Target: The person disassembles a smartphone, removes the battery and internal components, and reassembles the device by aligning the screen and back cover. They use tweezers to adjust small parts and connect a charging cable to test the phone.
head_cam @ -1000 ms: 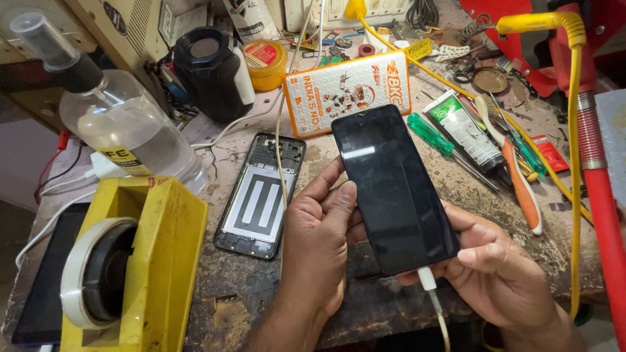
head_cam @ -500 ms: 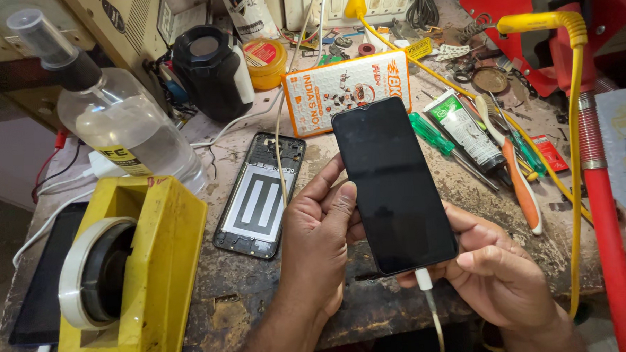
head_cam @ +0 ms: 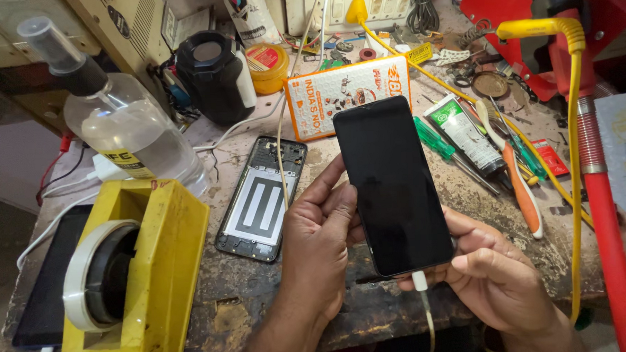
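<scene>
Both my hands hold a black smartphone [head_cam: 393, 183] with a dark screen, tilted up over the worn workbench [head_cam: 359, 313]. My left hand [head_cam: 322, 241] grips its left edge, thumb along the side. My right hand [head_cam: 493, 274] supports the lower right corner from below. A white cable [head_cam: 422, 290] is plugged into the phone's bottom end and hangs off the bench edge. An opened phone back frame [head_cam: 262, 198] lies flat on the bench just left of my left hand.
A yellow tape dispenser [head_cam: 132, 272] stands at the front left, a clear plastic bottle [head_cam: 120, 127] behind it. An orange-and-white box [head_cam: 348, 95], green screwdriver [head_cam: 436, 140], tube [head_cam: 464, 132], orange toothbrush [head_cam: 518, 186] and a red-and-yellow hose [head_cam: 593, 166] crowd the back and right.
The phone has shifted very slightly in my hands. Everything else stays where it was.
</scene>
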